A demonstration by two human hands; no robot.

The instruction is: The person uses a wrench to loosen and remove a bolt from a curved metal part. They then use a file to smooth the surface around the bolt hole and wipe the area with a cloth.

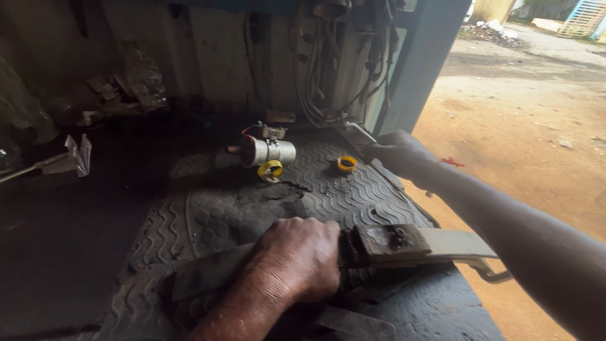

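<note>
My left hand (297, 259) is closed around a long flat metal bar (442, 243) that lies across a worn black tyre tread (328, 196). A dark block (388, 241) sits on the bar just right of my fingers. My right hand (398, 153) reaches forward to the tread's far right edge and grips a grey metal piece (356, 134) there. Between the hands, farther back, rest a silver cylindrical part (268, 151) with red wires, a yellow ring (271, 170) and a small yellow cap (346, 164).
Cables and hoses (334, 69) hang on the back wall. A blue door post (420, 69) stands at the right, with sandy ground (524, 120) beyond it. Folded paper (77, 155) and scrap (126, 95) lie at the dark left side.
</note>
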